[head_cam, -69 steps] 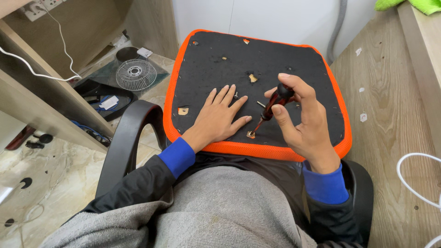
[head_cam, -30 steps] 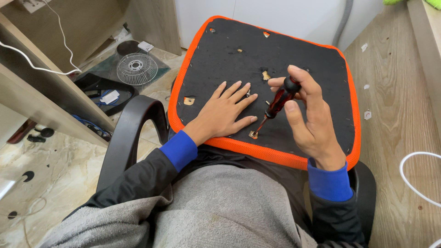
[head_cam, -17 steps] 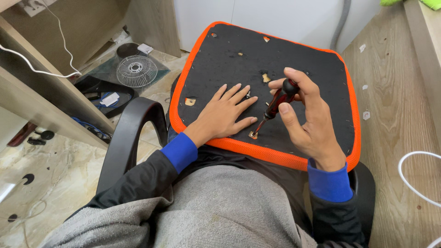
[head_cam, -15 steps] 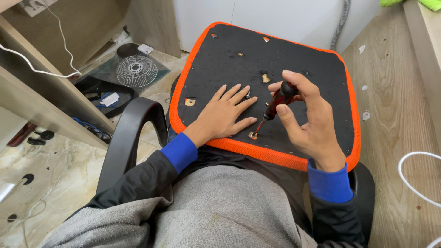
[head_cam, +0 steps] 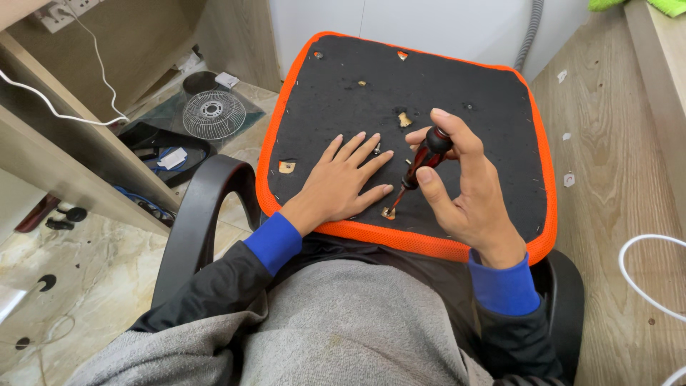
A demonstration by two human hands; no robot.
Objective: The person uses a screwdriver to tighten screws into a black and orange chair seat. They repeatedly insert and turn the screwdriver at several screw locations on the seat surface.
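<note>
Head view: a black seat pad (head_cam: 493, 143) edged in orange mesh is propped across the lap and pressed flat by the spread left hand (head_cam: 341, 184); it is judged stiff and fairly light, best held by its rim. A red-handled screwdriver (head_cam: 418, 165), rigid and slim, is pinched in the right hand (head_cam: 468, 189), its tip set on a screw (head_cam: 388, 212) near the front edge. No labels are seen on the pad; a white round fan grille (head_cam: 211, 113) lies on the floor at left.

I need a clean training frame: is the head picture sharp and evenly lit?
Head view: screwdriver and both hands are sharp; light is soft and even, with faint shadows under the left hand; no glare on the black seat underside; edges bow slightly.
</note>
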